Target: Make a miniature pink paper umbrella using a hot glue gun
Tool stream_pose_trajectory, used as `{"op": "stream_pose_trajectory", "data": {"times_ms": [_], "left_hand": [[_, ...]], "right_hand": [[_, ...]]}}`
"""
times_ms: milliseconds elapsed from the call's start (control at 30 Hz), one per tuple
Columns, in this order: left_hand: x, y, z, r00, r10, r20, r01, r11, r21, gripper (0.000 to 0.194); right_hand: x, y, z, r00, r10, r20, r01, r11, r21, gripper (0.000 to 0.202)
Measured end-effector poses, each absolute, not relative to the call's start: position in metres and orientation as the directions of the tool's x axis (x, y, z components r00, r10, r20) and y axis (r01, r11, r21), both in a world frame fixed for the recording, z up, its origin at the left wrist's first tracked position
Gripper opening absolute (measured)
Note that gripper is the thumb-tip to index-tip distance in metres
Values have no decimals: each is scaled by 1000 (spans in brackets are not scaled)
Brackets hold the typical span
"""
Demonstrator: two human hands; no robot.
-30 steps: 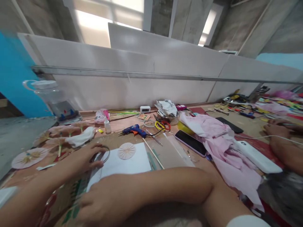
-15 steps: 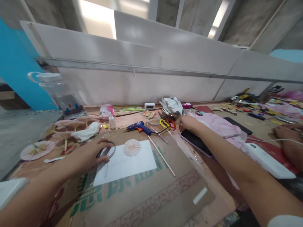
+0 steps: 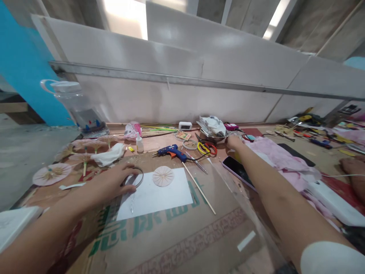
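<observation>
My left hand [image 3: 128, 178] grips a thin greyish ring [image 3: 139, 179] between thumb and fingers, above the left side of a white paper sheet [image 3: 159, 203]. On that sheet, right of the ring, lies a pale pink disc [image 3: 163, 176] with thin ribs fanning from its middle. My right hand [image 3: 234, 143] is stretched far forward, beside a metal bowl [image 3: 211, 137] and near a clear round ring [image 3: 235, 134]. Its fingers are largely hidden, so what they hold does not show. A phone [image 3: 238, 171] lies below my right forearm.
A blue glue gun [image 3: 171, 151], a wooden stick [image 3: 199, 189] and red-and-yellow-handled scissors [image 3: 207, 147] lie ahead. Ribbed paper pieces [image 3: 53, 174] and a water jug [image 3: 82, 110] stand left. Pink cloth [image 3: 273, 150] lies right, with another person's hand [image 3: 355, 171] beyond.
The view has shifted slightly, moving the table things a little rightward in the picture. My right hand has reached slightly farther forward, past the phone. My left hand still holds the ring.
</observation>
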State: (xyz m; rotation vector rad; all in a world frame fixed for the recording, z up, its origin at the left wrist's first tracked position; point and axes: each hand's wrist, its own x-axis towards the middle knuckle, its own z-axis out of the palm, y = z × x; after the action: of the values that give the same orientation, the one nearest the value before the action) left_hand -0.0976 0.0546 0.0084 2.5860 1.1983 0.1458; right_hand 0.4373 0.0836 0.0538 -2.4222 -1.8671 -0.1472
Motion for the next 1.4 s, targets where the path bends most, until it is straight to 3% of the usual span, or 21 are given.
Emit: {"op": "stream_pose_trajectory", "data": {"times_ms": [67, 167, 233, 367, 467, 533, 567, 633, 700, 767, 833, 1000, 1167, 1300, 1400], "left_hand": [[-98, 55, 7, 651, 759, -14, 725, -616, 308, 46], [-99, 55, 7, 648, 761, -6, 725, -615, 309, 47], [-98, 53, 8, 645, 764, -13, 732, -612, 299, 46], [-96, 49, 11, 645, 765, -1, 734, -619, 279, 43], [-94, 48, 16, 659, 752, 24, 723, -641, 260, 42], [-92, 47, 23, 666, 744, 41, 720, -657, 224, 39], [-90, 46, 27, 666, 744, 55, 721, -661, 209, 37], [-81, 39, 37, 645, 758, 97, 730, -649, 215, 37], [-65, 27, 51, 594, 794, 130, 736, -602, 310, 42], [-43, 14, 65, 516, 848, 122, 734, -511, 446, 48], [-19, 4, 76, 546, 824, 149, 635, -524, 568, 47], [10, 4, 86, 553, 815, 170, 444, -462, 768, 33], [6, 12, 82, 502, 856, 124, 454, -383, 804, 33], [5, 13, 77, 495, 857, 140, 463, -397, 792, 32], [1, 16, 71, 490, 859, 148, 488, -411, 770, 32]], "right_hand": [[441, 84, 52, 302, 952, 49, 953, -302, -7, 39], [437, 78, 53, 308, 951, -14, 951, -308, -29, 17], [427, 69, 55, 266, 964, 9, 962, -265, -68, 6], [397, 49, 67, 186, 969, 160, 968, -153, -200, 16], [366, 33, 82, 147, 961, 234, 931, -54, -362, 23], [341, 21, 93, 99, 971, 216, 720, 80, -689, 19], [328, 14, 97, 75, 975, 208, 624, 117, -772, 19], [299, 1, 102, -5, 985, 173, 482, 154, -863, 21], [272, -10, 104, -97, 986, 134, 365, 161, -917, 19], [247, -16, 103, -145, 978, 148, 319, 188, -929, 18], [227, -18, 101, -178, 969, 172, 303, 220, -927, 16], [203, -14, 94, -254, 942, 218, 293, 290, -911, 15], [211, -10, 90, -248, 944, 219, 300, 290, -909, 14], [231, -7, 91, -271, 939, 213, 407, 312, -858, 6], [250, 0, 88, -289, 950, 115, 520, 257, -814, 9]]}}
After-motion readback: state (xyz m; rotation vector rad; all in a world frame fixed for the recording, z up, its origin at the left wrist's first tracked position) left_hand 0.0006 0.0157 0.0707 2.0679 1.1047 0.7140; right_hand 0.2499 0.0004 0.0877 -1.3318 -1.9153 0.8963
